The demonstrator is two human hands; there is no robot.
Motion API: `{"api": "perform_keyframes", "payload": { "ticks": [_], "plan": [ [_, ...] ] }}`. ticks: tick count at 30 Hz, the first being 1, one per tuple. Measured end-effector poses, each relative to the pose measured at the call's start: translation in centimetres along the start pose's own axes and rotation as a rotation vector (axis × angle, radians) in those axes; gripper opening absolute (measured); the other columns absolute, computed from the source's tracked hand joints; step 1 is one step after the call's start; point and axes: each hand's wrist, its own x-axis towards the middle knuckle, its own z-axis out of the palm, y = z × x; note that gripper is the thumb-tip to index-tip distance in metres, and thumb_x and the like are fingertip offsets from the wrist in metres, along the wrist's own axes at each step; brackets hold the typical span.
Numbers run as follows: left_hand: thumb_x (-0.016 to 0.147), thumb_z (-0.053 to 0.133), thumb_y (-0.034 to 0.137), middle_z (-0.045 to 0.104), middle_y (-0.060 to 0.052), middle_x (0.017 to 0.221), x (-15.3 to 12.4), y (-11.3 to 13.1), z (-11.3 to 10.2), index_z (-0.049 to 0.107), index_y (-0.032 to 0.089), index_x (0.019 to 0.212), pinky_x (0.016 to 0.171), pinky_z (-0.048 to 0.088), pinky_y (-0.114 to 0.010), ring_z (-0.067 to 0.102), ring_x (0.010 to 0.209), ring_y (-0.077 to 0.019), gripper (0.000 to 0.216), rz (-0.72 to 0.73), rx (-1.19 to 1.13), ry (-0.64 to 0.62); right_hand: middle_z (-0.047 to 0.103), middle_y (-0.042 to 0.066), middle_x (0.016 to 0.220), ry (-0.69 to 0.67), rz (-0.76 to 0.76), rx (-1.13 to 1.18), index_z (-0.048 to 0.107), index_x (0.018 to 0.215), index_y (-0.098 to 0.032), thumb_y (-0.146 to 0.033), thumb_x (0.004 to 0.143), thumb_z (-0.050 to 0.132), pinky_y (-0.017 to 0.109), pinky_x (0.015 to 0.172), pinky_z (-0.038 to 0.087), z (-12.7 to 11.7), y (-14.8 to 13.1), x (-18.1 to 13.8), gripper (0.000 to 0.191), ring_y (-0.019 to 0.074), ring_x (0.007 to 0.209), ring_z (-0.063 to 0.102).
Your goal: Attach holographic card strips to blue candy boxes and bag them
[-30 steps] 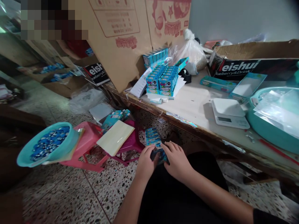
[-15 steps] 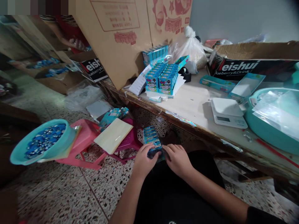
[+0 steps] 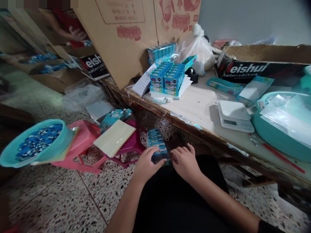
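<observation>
Grip of left hand (image 3: 145, 164) spread at near end of blue box row (image 3: 155, 138); right hand (image 3: 186, 162) curled beside, pinch cannot be told. Light, even pressure should keep boxes square.

The two hands, close together over the row of boxes (image 3: 155, 137) a second ago, have drawn apart: the right hand (image 3: 186, 161) has shifted outward with one finger now raised, while the left hand's (image 3: 145, 163) thumb and fingers have spread wider. A co-worker's hand (image 3: 77, 34), hidden at first and then curled, now shows with its fingers spread.
</observation>
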Motion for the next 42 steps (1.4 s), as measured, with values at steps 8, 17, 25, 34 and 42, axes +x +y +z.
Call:
{"api": "perform_keyframes", "payload": {
  "ticks": [8, 17, 25, 34, 42],
  "plan": [
    [0.084, 0.067, 0.049, 0.070, -0.009, 0.114, 0.3, 0.5, 0.7, 0.068, 0.021, 0.105, 0.102, 0.052, -0.042, 0.065, 0.111, -0.0250, 0.035, -0.050, 0.006, 0.035, 0.073, 0.010, 0.072, -0.241, 0.184, -0.057, 0.071, 0.073, -0.019, -0.046, 0.091, 0.057, 0.031, 0.062, 0.039, 0.8, 0.6, -0.6, 0.036, 0.0230, 0.068, 0.067],
    [0.086, 0.066, 0.044, 0.071, -0.008, 0.108, 0.2, 0.6, 1.5, 0.069, 0.020, 0.099, 0.100, 0.053, -0.040, 0.066, 0.107, -0.0240, 0.027, -0.025, 0.039, 0.146, 0.075, 0.005, 0.074, -0.198, 0.190, 0.054, 0.068, 0.073, -0.020, -0.035, 0.093, 0.055, 0.030, 0.055, 0.031, 2.4, 0.0, -1.2, 0.029, 0.0179, 0.064, 0.067],
    [0.087, 0.066, 0.038, 0.071, -0.012, 0.110, 0.1, 0.2, 1.7, 0.069, 0.017, 0.102, 0.100, 0.053, -0.039, 0.066, 0.108, -0.0249, 0.026, 0.053, 0.096, 0.172, 0.074, 0.005, 0.077, -0.131, 0.120, 0.053, 0.068, 0.077, -0.018, -0.029, 0.092, 0.056, 0.029, 0.061, 0.035, 2.8, -0.1, -1.6, 0.022, 0.0183, 0.068, 0.067],
    [0.088, 0.066, 0.038, 0.073, -0.012, 0.110, -0.2, 0.3, 1.8, 0.070, 0.016, 0.103, 0.100, 0.053, -0.042, 0.067, 0.107, -0.0255, 0.027, 0.091, 0.090, 0.194, 0.071, 0.004, 0.071, -0.079, 0.162, 0.171, 0.066, 0.075, -0.019, -0.036, 0.093, 0.061, 0.028, 0.057, 0.031, 3.7, 0.6, -1.3, 0.025, 0.0174, 0.064, 0.063],
    [0.089, 0.064, 0.038, 0.073, -0.011, 0.109, -0.2, 0.0, 1.4, 0.070, 0.016, 0.099, 0.097, 0.055, -0.039, 0.068, 0.105, -0.0239, 0.025, 0.032, 0.068, 0.199, 0.063, 0.002, 0.082, -0.086, -0.009, 0.496, 0.063, 0.078, -0.021, -0.023, 0.088, 0.067, 0.025, 0.063, 0.041, 4.8, 1.8, -2.0, 0.011, 0.0150, 0.070, 0.058]
  ]
}}
